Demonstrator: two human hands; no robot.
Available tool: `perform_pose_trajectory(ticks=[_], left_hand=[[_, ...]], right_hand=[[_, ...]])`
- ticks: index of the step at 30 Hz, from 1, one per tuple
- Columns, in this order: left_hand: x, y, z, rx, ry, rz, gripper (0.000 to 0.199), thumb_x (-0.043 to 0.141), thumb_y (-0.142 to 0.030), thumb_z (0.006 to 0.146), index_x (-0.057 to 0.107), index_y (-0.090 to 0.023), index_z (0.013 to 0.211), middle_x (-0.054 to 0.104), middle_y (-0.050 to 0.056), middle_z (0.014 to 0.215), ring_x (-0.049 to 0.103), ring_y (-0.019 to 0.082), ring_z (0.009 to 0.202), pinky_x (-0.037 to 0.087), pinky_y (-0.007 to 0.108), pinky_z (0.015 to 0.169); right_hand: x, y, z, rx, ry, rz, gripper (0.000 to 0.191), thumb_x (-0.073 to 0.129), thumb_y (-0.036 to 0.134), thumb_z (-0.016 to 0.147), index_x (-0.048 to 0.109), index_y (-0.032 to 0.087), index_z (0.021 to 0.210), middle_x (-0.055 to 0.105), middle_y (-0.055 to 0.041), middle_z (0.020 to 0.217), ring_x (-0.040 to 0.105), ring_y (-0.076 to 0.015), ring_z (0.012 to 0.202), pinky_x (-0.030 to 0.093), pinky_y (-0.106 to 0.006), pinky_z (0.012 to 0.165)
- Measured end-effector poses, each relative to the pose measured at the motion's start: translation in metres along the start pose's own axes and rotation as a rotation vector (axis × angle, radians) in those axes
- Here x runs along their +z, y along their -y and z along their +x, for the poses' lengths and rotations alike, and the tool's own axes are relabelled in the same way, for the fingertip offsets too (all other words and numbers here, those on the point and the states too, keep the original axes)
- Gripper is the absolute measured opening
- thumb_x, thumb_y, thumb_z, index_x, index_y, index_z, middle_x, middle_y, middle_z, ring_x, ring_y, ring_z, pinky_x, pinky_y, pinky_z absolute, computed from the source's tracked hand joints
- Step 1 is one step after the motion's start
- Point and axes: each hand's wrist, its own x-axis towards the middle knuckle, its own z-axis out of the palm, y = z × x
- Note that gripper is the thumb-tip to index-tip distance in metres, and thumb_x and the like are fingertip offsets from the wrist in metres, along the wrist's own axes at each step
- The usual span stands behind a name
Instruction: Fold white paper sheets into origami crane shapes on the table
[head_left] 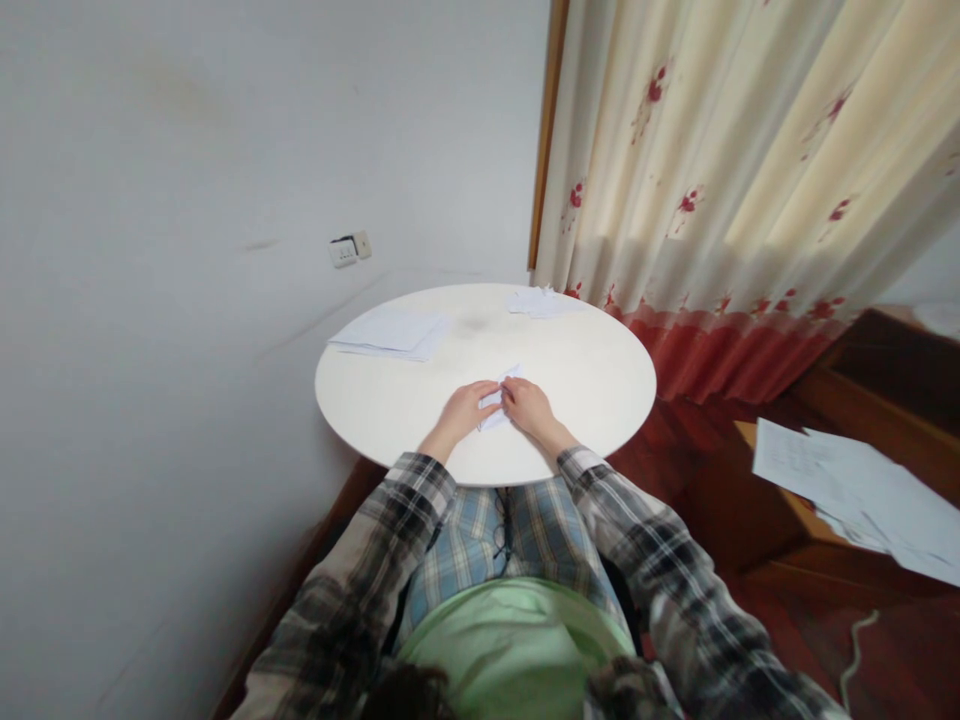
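A small piece of folded white paper lies at a slant near the front of the round white table. From the left side, my left hand holds the paper's edge with its fingers curved over it. My right hand has its fingertips pinched together on the upper right part of the same paper. Both hands rest low on the tabletop, close together, and they cover part of the paper, so its exact folds cannot be made out.
A stack of white sheets lies at the table's back left, and loose paper pieces at the back. A wall socket is at left. Curtains hang behind. More papers lie on wooden furniture at right.
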Motion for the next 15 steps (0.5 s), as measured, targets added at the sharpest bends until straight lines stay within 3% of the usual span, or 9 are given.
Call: perform_pose_trajectory(ticks=[9, 15], left_hand=[[-0.0010, -0.0030, 0.0024, -0.032, 0.065, 0.042, 0.029, 0.042, -0.023, 0.084, 0.062, -0.018, 0.105, 0.061, 0.005, 0.113, 0.055, 0.016, 0.104, 0.039, 0.029, 0.095], [-0.0005, -0.0003, 0.0019, -0.006, 0.072, 0.070, 0.032, 0.036, -0.026, 0.087, 0.064, -0.020, 0.100, 0.061, 0.003, 0.114, 0.055, 0.015, 0.104, 0.039, 0.028, 0.096]], right_hand=[[-0.0046, 0.0047, -0.0039, 0.010, -0.012, -0.025, 0.022, 0.038, 0.019, 0.087, 0.057, 0.015, 0.096, 0.062, -0.0091, 0.098, 0.053, -0.0167, 0.095, 0.037, -0.025, 0.081], [-0.0042, 0.0008, -0.0038, -0.029, 0.006, 0.018, 0.026, 0.036, 0.016, 0.087, 0.057, 0.015, 0.102, 0.061, -0.0092, 0.109, 0.053, -0.0152, 0.099, 0.036, -0.024, 0.087]])
